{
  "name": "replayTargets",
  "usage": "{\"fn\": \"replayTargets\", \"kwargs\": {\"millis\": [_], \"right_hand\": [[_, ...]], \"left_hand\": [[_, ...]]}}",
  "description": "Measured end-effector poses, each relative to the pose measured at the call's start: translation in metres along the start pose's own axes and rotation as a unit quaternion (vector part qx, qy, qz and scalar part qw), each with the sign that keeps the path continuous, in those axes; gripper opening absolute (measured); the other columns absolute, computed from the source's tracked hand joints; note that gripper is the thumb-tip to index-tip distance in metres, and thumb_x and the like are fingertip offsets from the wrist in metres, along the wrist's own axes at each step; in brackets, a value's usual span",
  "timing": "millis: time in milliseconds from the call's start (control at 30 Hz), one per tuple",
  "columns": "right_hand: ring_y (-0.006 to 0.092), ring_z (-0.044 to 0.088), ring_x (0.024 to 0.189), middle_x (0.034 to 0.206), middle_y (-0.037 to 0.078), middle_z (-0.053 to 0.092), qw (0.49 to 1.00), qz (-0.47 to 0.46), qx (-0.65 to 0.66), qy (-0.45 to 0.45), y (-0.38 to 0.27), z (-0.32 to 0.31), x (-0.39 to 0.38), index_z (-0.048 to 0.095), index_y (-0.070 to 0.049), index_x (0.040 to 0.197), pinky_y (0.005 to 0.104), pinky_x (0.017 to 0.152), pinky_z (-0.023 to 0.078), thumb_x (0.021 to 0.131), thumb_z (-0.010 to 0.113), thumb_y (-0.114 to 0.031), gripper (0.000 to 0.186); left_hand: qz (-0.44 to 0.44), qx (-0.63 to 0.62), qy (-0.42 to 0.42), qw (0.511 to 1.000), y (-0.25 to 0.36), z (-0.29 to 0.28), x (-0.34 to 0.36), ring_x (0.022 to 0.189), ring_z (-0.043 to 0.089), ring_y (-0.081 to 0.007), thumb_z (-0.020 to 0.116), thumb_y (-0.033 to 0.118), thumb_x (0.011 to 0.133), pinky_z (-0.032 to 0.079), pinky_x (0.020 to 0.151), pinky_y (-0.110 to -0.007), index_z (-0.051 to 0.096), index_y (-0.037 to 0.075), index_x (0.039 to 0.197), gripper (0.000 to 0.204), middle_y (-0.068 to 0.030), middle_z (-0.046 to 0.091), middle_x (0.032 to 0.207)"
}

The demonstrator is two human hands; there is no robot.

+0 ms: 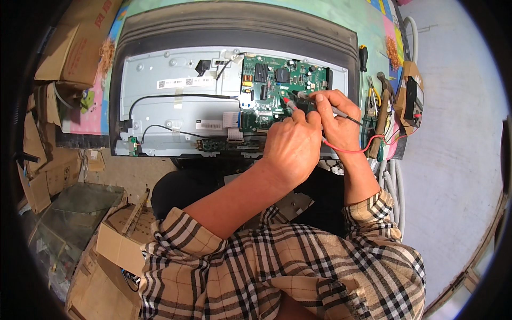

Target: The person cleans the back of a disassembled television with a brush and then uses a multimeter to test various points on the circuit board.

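A green circuit board (302, 80) is mounted on the grey metal back panel (154, 114) of an opened flat-screen TV. My left hand (292, 143) is closed around the red test probe (289, 103), whose tip points down at the board. Between the thumb and fingers of my right hand (340, 125) is the black test probe (340, 112), angled toward the same area. Whether either tip touches a contact is too small to tell. A red lead (352, 152) and a black lead run right toward a multimeter (412, 101), seen edge-on.
Right of the TV lie a screwdriver (363, 57), pliers (372, 96) and a hammer (382, 114). Cables (181, 96) cross the metal panel. Cardboard boxes (80, 53) stand at the far left, and an open carton (120, 242) sits on the lower left. A pale wall (458, 133) bounds the right side.
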State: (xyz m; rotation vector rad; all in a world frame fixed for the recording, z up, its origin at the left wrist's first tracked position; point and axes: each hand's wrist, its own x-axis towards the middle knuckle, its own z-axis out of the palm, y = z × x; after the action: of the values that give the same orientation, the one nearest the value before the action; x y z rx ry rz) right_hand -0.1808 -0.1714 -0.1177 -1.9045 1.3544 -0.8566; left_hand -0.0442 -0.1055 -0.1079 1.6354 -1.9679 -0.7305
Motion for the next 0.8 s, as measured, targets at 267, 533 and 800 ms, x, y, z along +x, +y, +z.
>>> {"fn": "replayTargets", "kwargs": {"millis": [267, 533, 800], "right_hand": [[0.0207, 0.067, 0.073, 0.085, 0.013, 0.071, 1.0, -0.011, 0.007, -0.006, -0.0041, 0.0023, -0.0011, 0.074, 0.0, 0.096, 0.0314, 0.068, 0.052, 0.092, 0.067, -0.008, 0.012], [0.0199, 0.065, 0.071, 0.083, 0.012, 0.069, 1.0, -0.015, 0.015, -0.008, -0.0051, 0.0032, -0.0007, 0.075, 0.0, 0.096, 0.0314, 0.066, 0.051, 0.093, 0.066, -0.01, 0.013], [0.0197, 0.064, 0.071, 0.083, 0.012, 0.068, 1.0, -0.022, 0.006, -0.011, -0.004, 0.0041, -0.0002, 0.075, -0.001, 0.098, 0.0307, 0.066, 0.051, 0.094, 0.066, -0.011, 0.014]], "left_hand": [[0.003, 0.028, 0.016, 0.999, -0.0013, 0.0014, -0.0024, 0.073, 0.069, -0.0376, 0.065, 0.006, 0.081, 0.057, 0.064, -0.045, 0.058, -0.004, 0.092, 0.017, -0.0246, 0.063, 0.085], [0.006, 0.043, 0.041, 0.998, -0.0044, 0.0012, 0.0005, 0.073, 0.07, -0.037, 0.067, 0.006, 0.08, 0.058, 0.064, -0.044, 0.059, -0.003, 0.092, 0.017, -0.0233, 0.063, 0.084], [-0.002, 0.032, 0.033, 0.999, -0.0058, -0.0016, 0.0021, 0.076, 0.07, -0.0378, 0.068, 0.007, 0.081, 0.058, 0.066, -0.045, 0.059, -0.003, 0.093, 0.019, -0.024, 0.063, 0.087]]}}
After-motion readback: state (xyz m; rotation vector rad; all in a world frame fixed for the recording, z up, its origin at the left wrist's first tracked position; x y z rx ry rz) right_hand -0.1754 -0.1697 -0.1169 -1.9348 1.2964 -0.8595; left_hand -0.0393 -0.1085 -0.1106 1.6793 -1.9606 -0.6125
